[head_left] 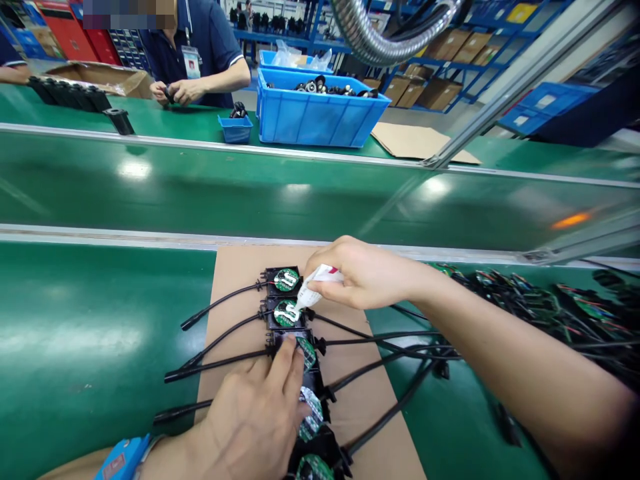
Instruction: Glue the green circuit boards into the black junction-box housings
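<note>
My right hand (347, 277) is closed around a white squeeze tube (315, 283) with a red mark. The tube points down, its tip at a round green circuit board (287, 312) in the second black housing, which carries a curved white bead of paste. A similar white bead lies on the farthest board (287, 280). My left hand (255, 407) rests on the row, its index and middle fingers stretched over the third housing (283, 339). Its thumb lies beside the fourth board (311, 413), which looks shiny. The nearest board (314, 469) is partly cut off.
Black cables (380, 337) run off both sides of the row. Brown cardboard (240, 267) lies underneath on the green bench (90, 333). Wired boards (525, 307) are heaped at right. Across the bench, a person's hands (185, 92) hold a dark part near a blue bin (320, 113).
</note>
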